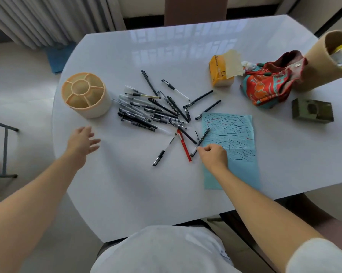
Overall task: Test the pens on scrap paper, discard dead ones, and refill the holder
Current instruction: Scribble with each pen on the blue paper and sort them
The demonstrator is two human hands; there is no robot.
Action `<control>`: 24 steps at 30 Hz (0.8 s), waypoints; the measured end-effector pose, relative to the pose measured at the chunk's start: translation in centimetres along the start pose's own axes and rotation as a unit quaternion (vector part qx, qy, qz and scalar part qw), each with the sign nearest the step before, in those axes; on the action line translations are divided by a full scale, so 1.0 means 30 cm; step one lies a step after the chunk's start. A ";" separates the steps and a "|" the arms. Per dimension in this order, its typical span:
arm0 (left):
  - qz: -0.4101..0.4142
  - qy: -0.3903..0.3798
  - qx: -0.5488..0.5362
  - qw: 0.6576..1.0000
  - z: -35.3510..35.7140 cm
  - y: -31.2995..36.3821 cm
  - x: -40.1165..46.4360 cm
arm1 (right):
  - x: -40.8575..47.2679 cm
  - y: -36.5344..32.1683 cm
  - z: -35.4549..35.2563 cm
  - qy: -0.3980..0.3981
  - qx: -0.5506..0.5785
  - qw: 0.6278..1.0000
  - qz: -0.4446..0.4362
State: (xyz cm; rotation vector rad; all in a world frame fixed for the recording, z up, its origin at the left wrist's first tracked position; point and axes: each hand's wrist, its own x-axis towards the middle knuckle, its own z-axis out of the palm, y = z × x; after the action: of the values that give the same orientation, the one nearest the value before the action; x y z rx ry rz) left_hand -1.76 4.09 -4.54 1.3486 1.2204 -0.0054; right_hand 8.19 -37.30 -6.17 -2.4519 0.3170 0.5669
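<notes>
A heap of several black and clear pens (152,109) lies in the middle of the white table (138,190). An empty beige round holder (85,94) with compartments stands at the left. The blue scrap paper (231,146), covered in pen strokes, lies to the right of the heap. My right hand (213,156) rests at the paper's left edge, its fingertips pinching the lower end of a patterned black pen (203,137). A red pen (184,145) lies just left of it. My left hand (83,141) hovers below the holder with fingers spread, holding nothing.
An orange tissue pack (221,70) and a red patterned cloth bag (268,83) sit at the back right. A dark green box (312,111) lies near the right edge. A tan bin (329,56) with wrappers inside stands at the far right.
</notes>
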 end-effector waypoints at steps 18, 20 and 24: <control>0.024 -0.188 0.155 0.970 0.382 -0.324 -0.475 | 0.050 0.171 -0.104 -0.021 0.200 0.978 0.047; 0.042 -0.206 0.192 0.959 0.418 -0.338 -0.492 | 0.026 0.227 -0.120 -0.025 0.223 0.973 0.056; 0.115 -0.228 0.279 0.926 0.475 -0.353 -0.516 | -0.035 0.272 -0.092 -0.057 0.314 0.944 0.086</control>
State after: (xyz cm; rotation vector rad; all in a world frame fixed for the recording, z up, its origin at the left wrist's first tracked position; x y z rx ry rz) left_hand -5.94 -19.07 -5.52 1.8489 0.6747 -0.5084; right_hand 5.32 -45.33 -7.72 -1.7798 0.5709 0.5704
